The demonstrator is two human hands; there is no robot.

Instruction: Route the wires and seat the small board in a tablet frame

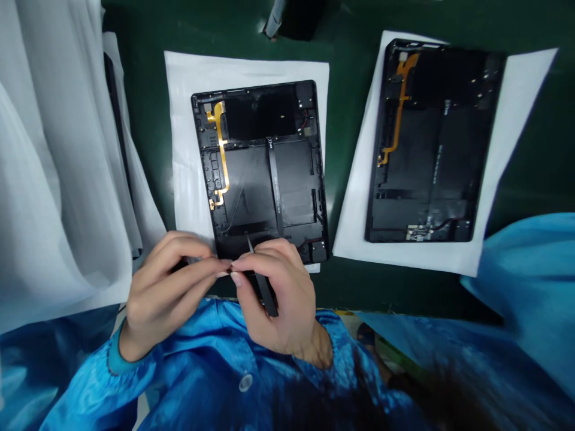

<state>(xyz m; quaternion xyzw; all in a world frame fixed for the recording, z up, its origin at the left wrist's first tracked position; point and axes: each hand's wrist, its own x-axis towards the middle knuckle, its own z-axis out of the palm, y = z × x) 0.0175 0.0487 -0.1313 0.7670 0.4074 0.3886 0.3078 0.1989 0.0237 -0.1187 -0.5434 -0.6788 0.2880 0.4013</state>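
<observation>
Btwn 6 & 7 o'clock of the open tablet (251,179), L hand (173,287) & R hand (283,293) pinch a tiny bit (231,269), prob. light, easy to break, best held by its edges.

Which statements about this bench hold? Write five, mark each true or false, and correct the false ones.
1. The right hand holds black tweezers. True.
2. The left casing and the right casing each carry an orange ribbon cable. True.
3. The two hands are wide apart. False: the left hand has its fingers close to the right hand's.
4. The right casing lies directly on the table. False: a white sheet lies beneath it.
5. The wearer's sleeves are blue. True.
</observation>
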